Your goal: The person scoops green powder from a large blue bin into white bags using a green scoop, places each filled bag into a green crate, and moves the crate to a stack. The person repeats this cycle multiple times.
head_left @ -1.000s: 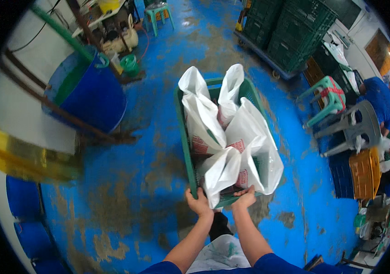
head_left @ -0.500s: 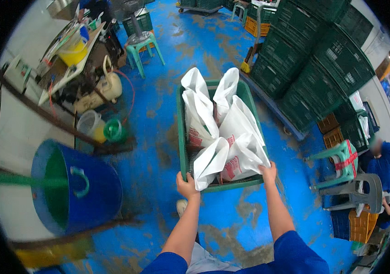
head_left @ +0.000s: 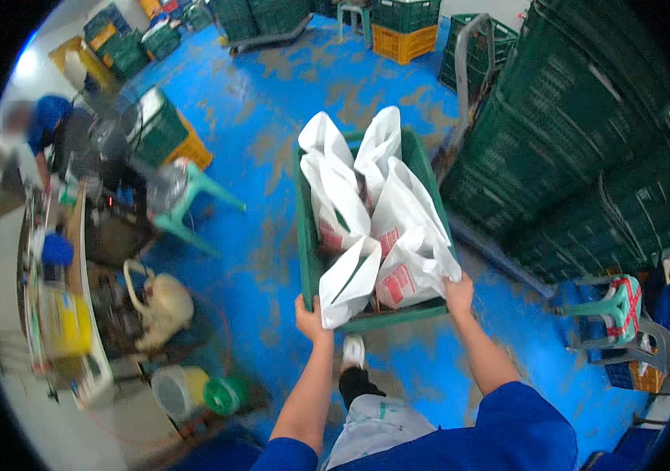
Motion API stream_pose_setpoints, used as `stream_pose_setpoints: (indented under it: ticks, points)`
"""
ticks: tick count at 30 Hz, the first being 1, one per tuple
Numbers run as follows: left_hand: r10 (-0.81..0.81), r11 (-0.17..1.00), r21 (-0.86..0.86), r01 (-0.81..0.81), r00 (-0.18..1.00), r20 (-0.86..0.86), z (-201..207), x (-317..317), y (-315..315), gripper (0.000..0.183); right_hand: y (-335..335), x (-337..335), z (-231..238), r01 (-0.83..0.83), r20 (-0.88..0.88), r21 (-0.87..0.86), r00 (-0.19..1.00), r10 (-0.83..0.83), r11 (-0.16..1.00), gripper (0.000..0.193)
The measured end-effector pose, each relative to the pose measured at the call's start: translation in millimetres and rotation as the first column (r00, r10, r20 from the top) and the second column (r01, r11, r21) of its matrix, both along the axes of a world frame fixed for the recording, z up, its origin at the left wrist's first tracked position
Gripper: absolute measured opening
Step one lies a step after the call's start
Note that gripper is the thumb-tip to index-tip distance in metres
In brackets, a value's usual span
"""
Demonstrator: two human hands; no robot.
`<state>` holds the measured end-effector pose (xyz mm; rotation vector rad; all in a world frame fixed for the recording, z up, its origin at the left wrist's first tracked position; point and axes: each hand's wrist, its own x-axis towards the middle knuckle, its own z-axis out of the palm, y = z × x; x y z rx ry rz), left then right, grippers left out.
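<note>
Out in front of me, above the floor, I carry a green plastic crate (head_left: 306,259). Several white sacks (head_left: 347,276) with red print stand in it, their tops loosely open; what they hold cannot be made out. My left hand (head_left: 314,318) is closed round the crate's near left corner, next to one sack's edge. At the near right corner my right hand (head_left: 459,293) is closed too, with its thumb against the white sack there. Both sets of fingers are partly hidden by the rim.
Tall stacked green crates (head_left: 562,149) stand on a blue trolley (head_left: 500,255) close on the right. Along the left run a workbench (head_left: 83,314), a cream compressor tank (head_left: 166,310) and a green stool (head_left: 189,204). People in blue sit at far left and right. Blue floor (head_left: 264,188) stretches ahead.
I have walked forward with the crate, and my view has turned somewhat. The blue barrel at left has left the picture; the stacked crates are nearer. Both hands keep their grip.
</note>
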<state>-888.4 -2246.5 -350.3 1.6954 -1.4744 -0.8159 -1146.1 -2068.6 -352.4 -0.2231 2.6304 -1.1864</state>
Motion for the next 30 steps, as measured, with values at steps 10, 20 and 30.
stream_pose_setpoints:
  ticks: [10,20,30]
  points:
    - [-0.138,0.990,-0.037,0.139,0.990,0.037,-5,-183,-346,0.029,-311,-165,7,-0.089,0.123,0.235,0.991,0.062,0.968,0.061]
    - [-0.281,0.959,-0.007,0.284,0.945,-0.166,-25,-454,-727,0.023,-620,-352,15,0.227,0.084,0.155,0.967,-0.242,0.961,0.056]
    - [0.063,0.992,0.113,-0.057,0.997,-0.049,-7,-777,-802,0.071,-860,-579,10,0.377,0.155,0.112,0.907,-0.391,0.919,0.054]
